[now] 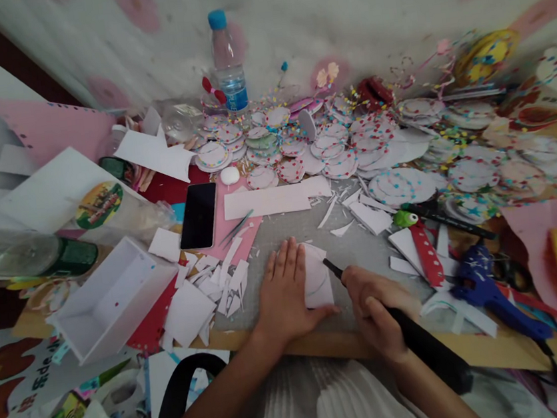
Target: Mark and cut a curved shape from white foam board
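My left hand (283, 287) lies flat with its fingers stretched out, pressing on a small white board piece (321, 286) that bears a curved line. Its thumb points right along the near edge of the piece. My right hand (376, 308) is wrapped round a thick black-handled craft knife (427, 346). The knife's narrow dark tip touches or hovers close to the piece's right upper edge; which of the two I cannot tell. Underneath is a grey cutting mat (281, 232).
White scraps (211, 287) lie left, near an open white box (112, 298) and a phone (198, 216). Decorated white discs (332, 149) and a water bottle (229, 67) stand behind. A blue glue gun (495, 302) and a red strip with a green head (427, 252) lie right.
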The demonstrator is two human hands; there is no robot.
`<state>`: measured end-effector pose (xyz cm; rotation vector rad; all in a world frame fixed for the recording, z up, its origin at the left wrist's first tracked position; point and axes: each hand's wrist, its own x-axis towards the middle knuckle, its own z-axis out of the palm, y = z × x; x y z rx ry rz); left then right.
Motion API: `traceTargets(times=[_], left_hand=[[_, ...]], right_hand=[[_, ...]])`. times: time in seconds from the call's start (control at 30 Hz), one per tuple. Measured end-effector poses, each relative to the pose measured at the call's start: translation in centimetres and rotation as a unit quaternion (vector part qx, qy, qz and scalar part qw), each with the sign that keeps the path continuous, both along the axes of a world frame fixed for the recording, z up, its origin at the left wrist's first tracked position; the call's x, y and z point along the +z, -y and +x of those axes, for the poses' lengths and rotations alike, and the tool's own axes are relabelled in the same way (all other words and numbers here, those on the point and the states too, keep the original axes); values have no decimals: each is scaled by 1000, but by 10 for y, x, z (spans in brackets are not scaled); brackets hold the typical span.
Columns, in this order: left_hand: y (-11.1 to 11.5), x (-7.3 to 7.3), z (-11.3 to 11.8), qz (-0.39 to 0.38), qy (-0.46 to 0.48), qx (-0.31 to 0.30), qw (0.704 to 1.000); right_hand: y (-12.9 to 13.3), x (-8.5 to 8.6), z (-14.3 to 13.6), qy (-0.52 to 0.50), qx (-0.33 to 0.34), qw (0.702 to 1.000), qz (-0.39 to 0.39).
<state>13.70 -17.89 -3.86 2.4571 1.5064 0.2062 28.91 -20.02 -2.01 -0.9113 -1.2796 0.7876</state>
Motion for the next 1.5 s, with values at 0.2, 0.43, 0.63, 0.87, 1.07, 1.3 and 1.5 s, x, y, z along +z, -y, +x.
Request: traceTargets(times=[0.2,0.43,0.63,0.87,1.07,1.3,1.5], left_hand=[[0,0,-2,-2,-4,1,1000],[3,2,17,22,-12,60,998],[1,8,19,16,-11,62,998],[-1,0,3,33,4,30,999],[-1,3,8,26,-16,40,999],[-2,4,7,19,-19,42,999],[-3,4,8,19,-24,43,999]], right_hand=[[-1,11,-6,-80,3,996,27],[-34,20,0,-172,32,984,-25],[-71,28,9,-162,102,979,-66],[-39,18,17,-145,90,985,-38],[-14,5,5,-133,35,990,9],[0,7,1,-95,-14,995,18],[12,-5,2,-82,-22,996,-1]])
